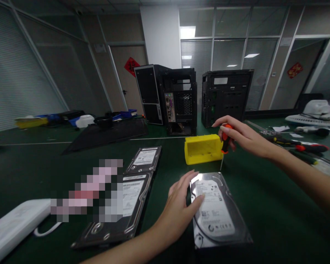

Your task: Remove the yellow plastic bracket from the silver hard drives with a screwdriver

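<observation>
A hard drive (216, 211) with a white label lies flat on the green table in front of me. My left hand (183, 200) holds it by its left side, with the thumb on the label and the fingers reaching over the far left corner. Above the far right corner, my right hand (235, 135) grips an orange and black screwdriver (226, 139). The screwdriver points down, its thin tip at that corner of the drive. Whether a screw sits under the tip is too small to tell. Just behind the drive stands a yellow plastic bin (203, 150).
Two more hard drives (143, 161) lie to the left, near a white box-like object (19, 223) with a cable. Two black computer cases (181, 99) stand at the back. Hand tools (310, 147) lie on the right. A black mat (107, 135) is at the far left.
</observation>
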Motion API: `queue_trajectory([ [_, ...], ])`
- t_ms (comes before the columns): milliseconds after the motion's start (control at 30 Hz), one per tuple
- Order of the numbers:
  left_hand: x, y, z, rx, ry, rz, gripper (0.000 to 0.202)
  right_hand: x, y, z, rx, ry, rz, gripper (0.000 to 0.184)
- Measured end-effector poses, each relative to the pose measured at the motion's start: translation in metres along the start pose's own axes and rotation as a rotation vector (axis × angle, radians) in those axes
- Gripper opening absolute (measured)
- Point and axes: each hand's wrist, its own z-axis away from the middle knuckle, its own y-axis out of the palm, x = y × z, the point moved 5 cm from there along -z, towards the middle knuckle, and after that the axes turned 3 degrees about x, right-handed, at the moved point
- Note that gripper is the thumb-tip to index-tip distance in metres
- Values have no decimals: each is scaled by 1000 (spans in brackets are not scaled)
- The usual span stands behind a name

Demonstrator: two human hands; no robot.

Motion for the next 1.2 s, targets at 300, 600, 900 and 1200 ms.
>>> queue_trajectory([
  [300, 2, 1, 0, -10, 18, -2, 49, -3, -4, 1, -18, 16, 87, 33],
  [600, -1, 0, 0, -9, 1, -3, 49, -1, -3, 1, -14, 10, 102, 33],
  [900, -1, -1, 0, -17, 4, 9, 48, 0, -1, 0, -17, -8, 116, 29],
  [1200, -1, 0, 0, 1, -2, 3, 48, 1, -1, 0, -20, 0, 137, 29],
])
